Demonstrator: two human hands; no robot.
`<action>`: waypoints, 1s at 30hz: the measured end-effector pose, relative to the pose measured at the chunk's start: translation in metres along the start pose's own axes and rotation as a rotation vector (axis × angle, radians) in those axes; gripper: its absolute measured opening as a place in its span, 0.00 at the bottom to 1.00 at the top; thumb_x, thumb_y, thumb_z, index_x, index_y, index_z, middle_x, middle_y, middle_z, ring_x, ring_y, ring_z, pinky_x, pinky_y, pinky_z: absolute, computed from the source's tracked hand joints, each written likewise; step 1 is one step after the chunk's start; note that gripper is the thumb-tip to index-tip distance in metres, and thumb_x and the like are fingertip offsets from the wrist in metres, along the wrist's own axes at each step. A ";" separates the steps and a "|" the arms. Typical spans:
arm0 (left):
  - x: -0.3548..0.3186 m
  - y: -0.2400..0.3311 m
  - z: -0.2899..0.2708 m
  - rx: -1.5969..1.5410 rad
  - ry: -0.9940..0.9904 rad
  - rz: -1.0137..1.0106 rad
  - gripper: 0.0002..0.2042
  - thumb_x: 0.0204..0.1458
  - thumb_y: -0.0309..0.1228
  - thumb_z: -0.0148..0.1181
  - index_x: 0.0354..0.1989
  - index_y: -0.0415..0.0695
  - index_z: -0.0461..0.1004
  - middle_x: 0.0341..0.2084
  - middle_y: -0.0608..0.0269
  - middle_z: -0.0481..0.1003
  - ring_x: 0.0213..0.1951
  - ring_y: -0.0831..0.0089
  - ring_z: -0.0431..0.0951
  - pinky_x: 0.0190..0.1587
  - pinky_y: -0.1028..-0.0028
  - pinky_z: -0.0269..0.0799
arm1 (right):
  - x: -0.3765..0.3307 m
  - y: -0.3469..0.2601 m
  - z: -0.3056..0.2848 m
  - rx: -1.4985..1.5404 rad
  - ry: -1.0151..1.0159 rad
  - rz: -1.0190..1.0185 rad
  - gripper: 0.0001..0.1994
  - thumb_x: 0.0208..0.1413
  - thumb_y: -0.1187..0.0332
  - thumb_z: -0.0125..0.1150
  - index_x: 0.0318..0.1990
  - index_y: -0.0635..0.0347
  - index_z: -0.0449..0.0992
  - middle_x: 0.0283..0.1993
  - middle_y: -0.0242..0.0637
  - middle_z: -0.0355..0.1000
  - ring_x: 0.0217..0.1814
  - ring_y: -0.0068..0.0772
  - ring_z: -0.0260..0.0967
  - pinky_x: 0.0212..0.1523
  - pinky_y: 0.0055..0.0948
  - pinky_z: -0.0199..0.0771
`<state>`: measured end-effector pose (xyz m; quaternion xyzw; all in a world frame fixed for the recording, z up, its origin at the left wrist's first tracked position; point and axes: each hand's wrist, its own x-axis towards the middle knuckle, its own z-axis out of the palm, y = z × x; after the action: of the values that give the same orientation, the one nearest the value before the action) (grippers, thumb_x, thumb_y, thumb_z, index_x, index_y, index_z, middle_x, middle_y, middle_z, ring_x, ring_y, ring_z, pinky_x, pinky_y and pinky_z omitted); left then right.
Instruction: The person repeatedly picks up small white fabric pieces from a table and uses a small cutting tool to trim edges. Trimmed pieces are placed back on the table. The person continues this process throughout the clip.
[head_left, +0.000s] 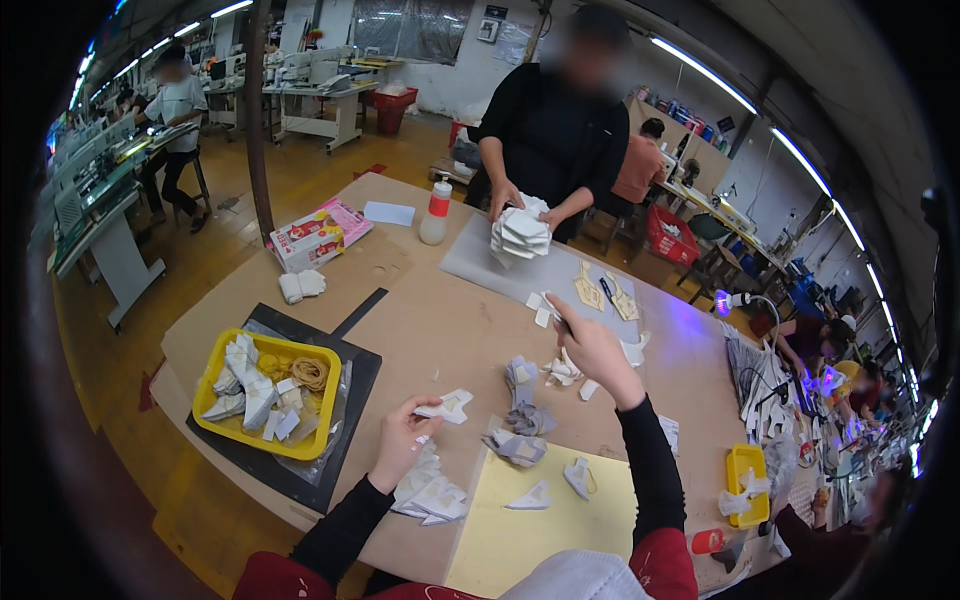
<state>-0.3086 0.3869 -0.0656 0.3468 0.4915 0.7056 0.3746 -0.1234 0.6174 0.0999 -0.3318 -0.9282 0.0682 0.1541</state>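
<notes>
Nearest us on the brown-topped table (400,325) we log a pale yellow sheet (500,565). On it lie a white cut piece (530,497) and a grey-and-white piece (578,478), apart from each other. Left of the sheet we note a loose pile of white pieces (432,492); at its upper edge sits a grey bundle (518,448).

Left hand (398,440): thumb and fingers closed on one end of a white notched piece (447,406), which is held above the table, near the pile. Right hand (590,352): fingers curled round a dark slim object (565,327), index extended toward small white scraps (541,310). The hand hides most of the object; we cannot tell its kind.

To the left we record a yellow tray (262,446) on a black board (358,385), holding white pieces and a coiled tan band (309,374). To the right stands a second yellow tray (746,458).

Farther off, tan templates (590,285) lie on a translucent sheet (468,252). A pink-and-white box (320,235) and a red-labelled bottle (436,212) stand near the far edge. Beyond it, a co-worker (555,120) grips a white stack (520,235) with both hands. Behind, we see sewing machines (310,72).
</notes>
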 end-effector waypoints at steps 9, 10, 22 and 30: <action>0.006 0.014 -0.007 0.268 0.098 0.161 0.08 0.56 0.23 0.60 0.42 0.35 0.78 0.32 0.61 0.80 0.36 0.80 0.78 0.37 0.80 0.71 | 0.103 0.037 0.058 -0.475 -0.259 0.210 0.14 0.53 0.66 0.51 0.40 0.59 0.82 0.38 0.51 0.79 0.43 0.52 0.78 0.44 0.48 0.76; 0.004 0.013 -0.004 0.258 0.103 0.115 0.08 0.55 0.23 0.60 0.42 0.35 0.78 0.32 0.61 0.80 0.35 0.80 0.78 0.37 0.79 0.71 | 0.108 0.040 0.058 -0.511 -0.273 0.247 0.14 0.51 0.66 0.52 0.37 0.60 0.83 0.39 0.51 0.79 0.44 0.51 0.78 0.45 0.47 0.76; 0.008 0.008 -0.007 0.425 0.085 0.060 0.09 0.53 0.25 0.62 0.41 0.35 0.78 0.34 0.58 0.80 0.35 0.78 0.78 0.38 0.78 0.72 | -0.007 -0.096 -0.046 0.213 -0.690 -0.443 0.24 0.63 0.74 0.50 0.67 0.55 0.62 0.63 0.49 0.67 0.63 0.47 0.66 0.61 0.36 0.65; 0.012 -0.003 -0.014 0.281 0.075 0.172 0.19 0.53 0.20 0.61 0.54 0.38 0.66 0.35 0.62 0.75 0.40 0.76 0.77 0.43 0.78 0.71 | -0.214 0.019 -0.003 0.422 -0.448 0.153 0.21 0.63 0.73 0.50 0.64 0.58 0.66 0.50 0.51 0.75 0.48 0.42 0.75 0.50 0.34 0.72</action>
<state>-0.3263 0.3922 -0.0711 0.4102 0.5673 0.6718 0.2420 0.0457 0.4955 0.0468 -0.3382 -0.8767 0.3420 0.0057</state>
